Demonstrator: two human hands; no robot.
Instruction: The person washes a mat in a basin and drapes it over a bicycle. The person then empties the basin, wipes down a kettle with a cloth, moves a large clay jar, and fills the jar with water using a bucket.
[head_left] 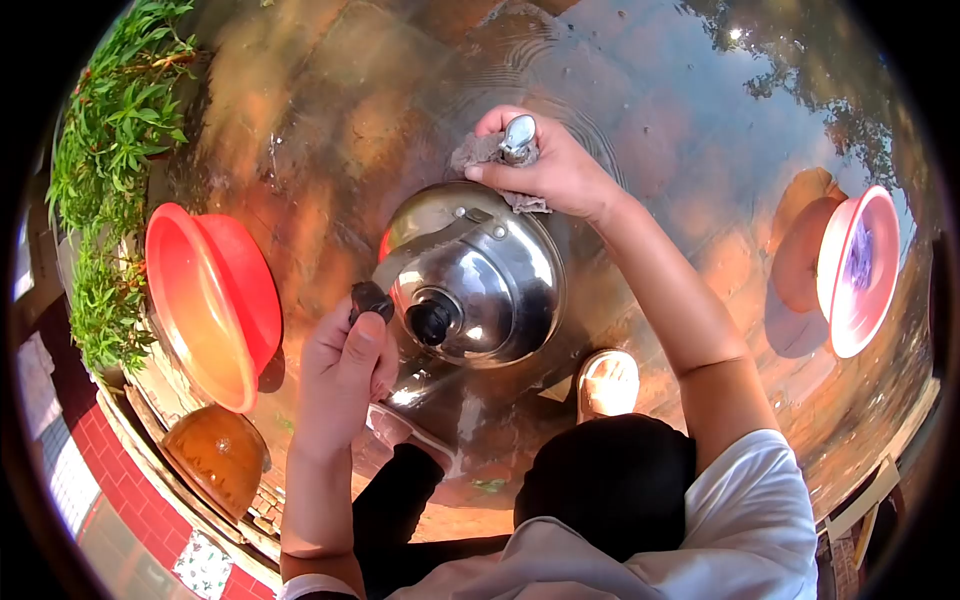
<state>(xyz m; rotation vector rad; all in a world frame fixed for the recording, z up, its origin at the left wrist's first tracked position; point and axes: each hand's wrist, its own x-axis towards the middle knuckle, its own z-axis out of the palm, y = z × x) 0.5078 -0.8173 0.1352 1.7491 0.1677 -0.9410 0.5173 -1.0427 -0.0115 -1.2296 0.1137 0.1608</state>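
A shiny steel kettle point(505, 285) with a black lid knob point(432, 319) is in the middle of the view, above the wet floor. My left hand point(340, 372) is closed around the black grip of its handle point(371, 302), at the near left. On the far side, my right hand point(553, 172) pinches a wet grey cloth point(476, 153) around the kettle's spout. The metal spout tip point(519, 134) sticks out between thumb and fingers. Whether the kettle's base touches the floor is hidden.
To the left stands a red basin point(256, 285), tilted in this view, with an orange-brown bowl point(214, 458) nearer me. A pink basin point(838, 275) holding something purple point(860, 255) is at the right. Water covers the tiled floor point(660, 290); green plants point(115, 125) line the left edge.
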